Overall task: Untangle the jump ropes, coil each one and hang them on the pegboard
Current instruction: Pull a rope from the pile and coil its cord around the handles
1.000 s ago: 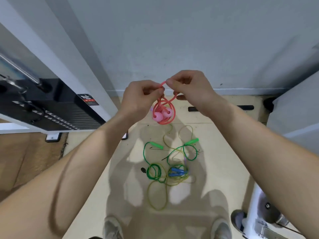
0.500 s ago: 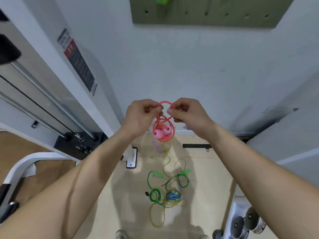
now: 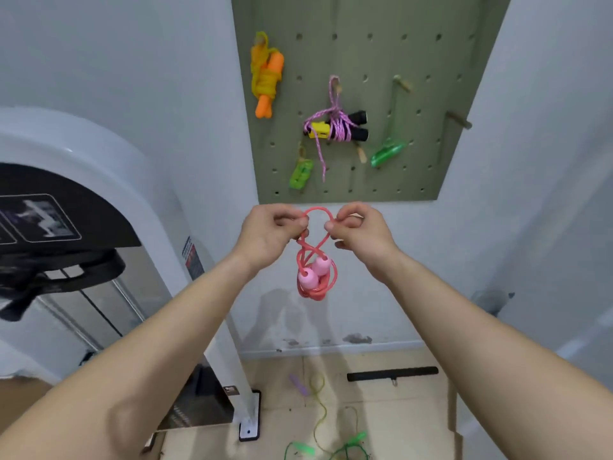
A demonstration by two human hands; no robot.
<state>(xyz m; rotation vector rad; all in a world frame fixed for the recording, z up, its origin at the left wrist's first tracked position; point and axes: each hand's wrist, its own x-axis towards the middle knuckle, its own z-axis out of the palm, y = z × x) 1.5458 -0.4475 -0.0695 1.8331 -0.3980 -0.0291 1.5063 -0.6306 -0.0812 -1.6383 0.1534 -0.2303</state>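
Note:
A coiled pink jump rope (image 3: pixel 315 273) with two pale pink handles hangs between my hands, just below the pegboard. My left hand (image 3: pixel 273 230) pinches one side of its top loop and my right hand (image 3: pixel 356 229) pinches the other side. The olive green pegboard (image 3: pixel 431 61) on the wall carries an orange rope bundle (image 3: pixel 267 76), a purple rope with black and yellow handles (image 3: pixel 335 127), and two green bundles (image 3: pixel 301 172) (image 3: pixel 387 153). A bare wooden peg (image 3: pixel 457 119) sticks out at the board's right. Tangled green ropes (image 3: pixel 326 448) lie on the floor below.
A white and black gym machine (image 3: pixel 83 227) with cables stands on the left, its base plate (image 3: pixel 248 426) on the floor. A black bar (image 3: pixel 393 374) lies near the skirting. White equipment borders the right side. A purple handle (image 3: pixel 298 384) lies on the floor.
My view has tilted up from the floor to the pegboard. Both hands have lifted the pink rope towards the board and spread its top loop wider.

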